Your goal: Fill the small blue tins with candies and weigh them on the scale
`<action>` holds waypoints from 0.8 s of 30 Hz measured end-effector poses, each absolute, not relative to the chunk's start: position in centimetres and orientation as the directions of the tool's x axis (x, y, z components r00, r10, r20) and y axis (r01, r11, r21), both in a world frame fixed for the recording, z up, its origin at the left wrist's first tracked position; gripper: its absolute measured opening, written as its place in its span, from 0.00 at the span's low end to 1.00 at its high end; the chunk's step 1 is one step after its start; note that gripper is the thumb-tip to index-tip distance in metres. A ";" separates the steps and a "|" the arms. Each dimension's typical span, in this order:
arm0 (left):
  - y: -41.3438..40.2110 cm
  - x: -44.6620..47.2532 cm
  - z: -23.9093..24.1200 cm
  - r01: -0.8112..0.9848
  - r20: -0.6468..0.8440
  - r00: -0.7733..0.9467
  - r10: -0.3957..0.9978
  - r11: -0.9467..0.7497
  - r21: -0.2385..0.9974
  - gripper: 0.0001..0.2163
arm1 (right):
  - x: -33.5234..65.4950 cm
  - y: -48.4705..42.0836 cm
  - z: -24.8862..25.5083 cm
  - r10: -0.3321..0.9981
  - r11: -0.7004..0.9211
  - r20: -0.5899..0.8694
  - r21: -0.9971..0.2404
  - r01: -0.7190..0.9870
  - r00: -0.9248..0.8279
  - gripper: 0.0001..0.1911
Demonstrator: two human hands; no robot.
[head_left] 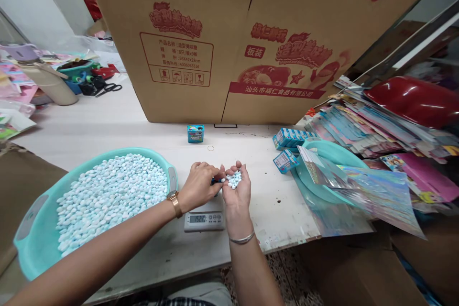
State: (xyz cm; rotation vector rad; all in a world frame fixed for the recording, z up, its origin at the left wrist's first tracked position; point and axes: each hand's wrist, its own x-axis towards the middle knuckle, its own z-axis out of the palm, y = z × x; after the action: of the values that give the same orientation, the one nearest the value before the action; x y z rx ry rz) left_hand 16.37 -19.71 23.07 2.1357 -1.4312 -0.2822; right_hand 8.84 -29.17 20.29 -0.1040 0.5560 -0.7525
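My right hand (pixel 237 190), palm up and cupped, holds a small heap of pale blue and white candies (pixel 234 180). Beside it, my left hand (pixel 201 182) is bent over with fingers drawn together near the right thumb. A small dark-blue thing (pixel 216 181) shows partly under the left fingertips, with one white candy (pixel 223 180) at its edge; what the left fingers grip is mostly hidden. Below both hands lies a white digital scale (pixel 204 221) with a lit display, its platform largely covered. To the left, a teal basin (pixel 39 234) is full of the same candies.
A small blue box (pixel 195 134) stands before a big cardboard carton (pixel 222 57). At right are several blue boxes in a row (pixel 292 137), another box (pixel 286 161), a teal bowl (pixel 317 186) and plastic sheets (pixel 380 191). Scissors (pixel 108 89) and a bottle (pixel 53 83) stand back left.
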 end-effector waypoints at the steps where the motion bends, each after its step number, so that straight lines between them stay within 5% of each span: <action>1: -19.7 16.4 23.0 -0.784 0.125 0.411 -0.903 -0.280 0.555 0.06 | 8.8 -29.2 20.3 -0.668 0.737 -0.445 -0.279 0.616 0.597 0.06; 17: -18.8 18.2 23.7 -0.714 0.095 0.445 -0.891 -0.288 0.638 0.08 | 8.2 -30.8 20.5 -0.592 0.786 -0.509 -0.193 0.587 0.625 0.11; 24: -16.7 20.7 25.0 -0.654 0.110 0.558 -0.822 -0.355 0.668 0.09 | 5.2 -34.5 21.2 -0.673 0.708 -0.477 -0.196 0.678 0.566 0.16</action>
State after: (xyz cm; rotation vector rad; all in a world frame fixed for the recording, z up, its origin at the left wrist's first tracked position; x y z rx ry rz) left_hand 20.74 -16.66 24.99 2.1166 -1.1798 -0.3202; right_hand 5.19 -34.48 21.23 0.0098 0.5560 -0.7943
